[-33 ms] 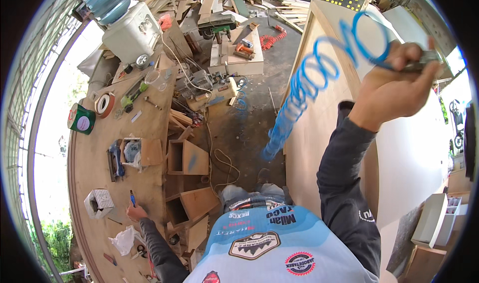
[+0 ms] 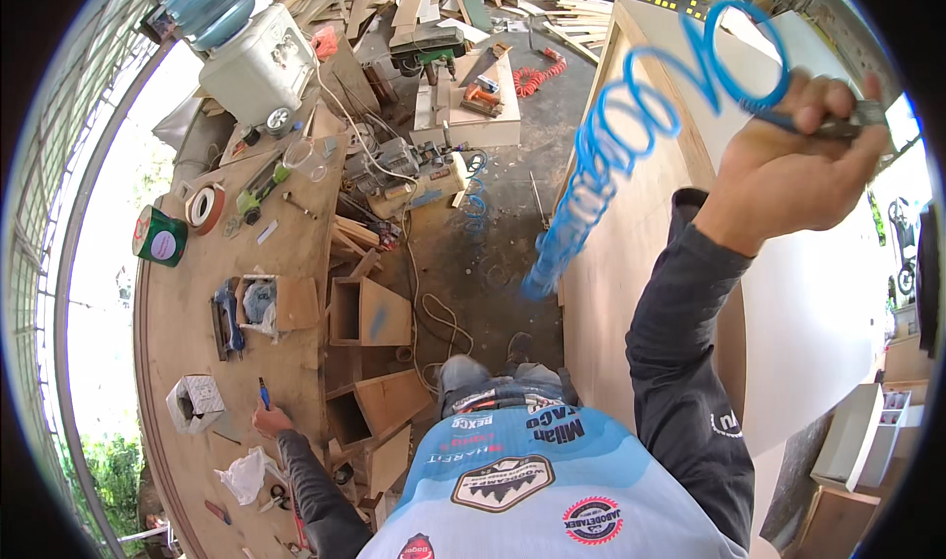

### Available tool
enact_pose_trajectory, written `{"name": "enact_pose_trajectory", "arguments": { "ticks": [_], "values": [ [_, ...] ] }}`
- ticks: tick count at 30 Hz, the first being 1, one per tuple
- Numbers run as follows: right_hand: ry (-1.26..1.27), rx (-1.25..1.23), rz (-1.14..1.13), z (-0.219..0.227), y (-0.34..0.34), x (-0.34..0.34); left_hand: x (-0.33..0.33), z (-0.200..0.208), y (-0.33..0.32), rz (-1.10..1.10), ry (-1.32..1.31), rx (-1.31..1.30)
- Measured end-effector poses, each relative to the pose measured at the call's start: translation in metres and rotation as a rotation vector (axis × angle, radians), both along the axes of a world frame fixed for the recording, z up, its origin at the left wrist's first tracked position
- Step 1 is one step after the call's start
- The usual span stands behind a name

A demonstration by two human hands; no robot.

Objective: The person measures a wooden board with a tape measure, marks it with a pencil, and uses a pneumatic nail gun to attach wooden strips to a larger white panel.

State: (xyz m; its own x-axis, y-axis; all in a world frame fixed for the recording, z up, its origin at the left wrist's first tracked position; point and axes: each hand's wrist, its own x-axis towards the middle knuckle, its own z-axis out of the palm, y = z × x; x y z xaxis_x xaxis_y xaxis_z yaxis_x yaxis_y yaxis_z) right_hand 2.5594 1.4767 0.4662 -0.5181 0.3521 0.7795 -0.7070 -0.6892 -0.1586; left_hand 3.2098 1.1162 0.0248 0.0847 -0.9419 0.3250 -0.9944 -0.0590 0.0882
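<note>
My right hand is raised at the upper right, its fingers closed around the end of a blue coiled air hose. A grey metal fitting shows at the fingertips. Loops of the hose hang down to the left, over the side of a large pale wooden panel structure. On the left, my left hand rests low over the workbench, gripping a slim blue tool with a dark tip; its exact kind cannot be made out. Beside that hand is a white patterned box.
A cardboard box, a blue-and-black tool, tape rolls and a green can lie on the bench. Open wooden boxes stand along its edge. A yellow cord crosses the floor near an air compressor.
My right hand has shifted slightly to the right with the hose end. The hose loops have swung and stretched. My left hand has barely moved.
</note>
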Motion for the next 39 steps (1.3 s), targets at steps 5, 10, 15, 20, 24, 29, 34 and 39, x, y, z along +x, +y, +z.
{"name": "enact_pose_trajectory", "arguments": {
  "ticks": [5, 10, 15, 20, 24, 29, 34, 39],
  "values": [
    [0.055, 0.062, 0.124, -0.014, -0.031, -0.057, -0.004, -0.030, -0.010, 0.176, -0.003, 0.046],
    [-0.213, 0.265, 0.191, -0.070, -0.083, -0.121, -0.086, -0.015, 0.015, 0.568, 0.036, -0.110],
    [-0.416, 0.577, 0.188, -0.119, -0.151, -0.202, -0.217, 0.017, 0.018, 0.757, 0.179, -0.446],
    [-0.552, 0.751, 0.347, -0.167, -0.241, -0.301, -0.401, 0.009, -0.019, 0.289, 0.329, -0.585],
    [-0.614, 0.800, 0.390, -0.173, -0.312, -0.383, -0.569, -0.007, -0.086, 0.055, 0.450, -0.522],
    [-0.497, 0.940, 0.155, -0.124, -0.377, -0.475, -0.744, 0.027, -0.179, -0.214, 0.650, -0.361],
    [-0.443, 0.985, -0.191, -0.105, -0.388, -0.548, -0.855, 0.040, -0.266, -0.536, 0.907, -0.130],
    [-0.499, 1.144, -0.437, -0.121, -0.387, -0.637, -0.934, 0.028, -0.319, -0.540, 1.095, 0.069]
  ]
}}
